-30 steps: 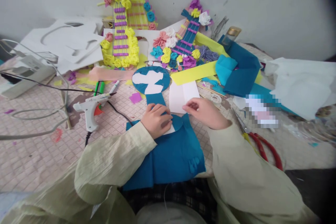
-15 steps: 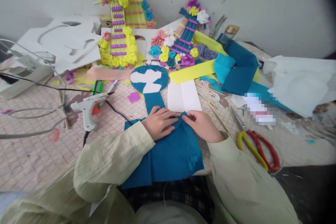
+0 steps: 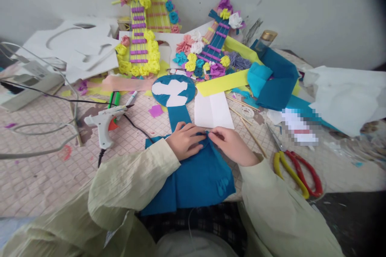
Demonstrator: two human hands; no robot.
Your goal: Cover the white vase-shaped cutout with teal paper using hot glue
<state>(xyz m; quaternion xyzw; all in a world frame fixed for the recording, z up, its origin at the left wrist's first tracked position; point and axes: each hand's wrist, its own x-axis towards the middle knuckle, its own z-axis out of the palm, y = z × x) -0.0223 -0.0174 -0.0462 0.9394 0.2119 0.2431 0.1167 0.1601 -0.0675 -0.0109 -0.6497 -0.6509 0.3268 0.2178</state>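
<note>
A large sheet of dark blue crepe paper (image 3: 196,180) lies at the table's front edge and hangs partly over it. My left hand (image 3: 187,142) rests on its upper part, fingers stretched out and pressing it down. At the sheet's top edge my right hand (image 3: 230,144) pinches a small fold between thumb and fingers, close to my left fingertips. Just beyond is a blue-covered disc (image 3: 157,96) with bare white patches and a blue strip (image 3: 179,117) running toward me. Folded white paper (image 3: 214,112) lies beyond my right hand.
A white glue gun (image 3: 104,128) with its cord lies left. Scissors (image 3: 291,160) with red and yellow handles lie right, near thin wooden sticks (image 3: 253,138). Paper-flower-decorated stringed models (image 3: 138,40) stand against the wall. White cut boards (image 3: 81,44) are back left.
The pinched top edge of the blue crepe paper sits slightly lower and flatter between my hands. My left hand stays on the sheet. The whole view has shifted slightly.
</note>
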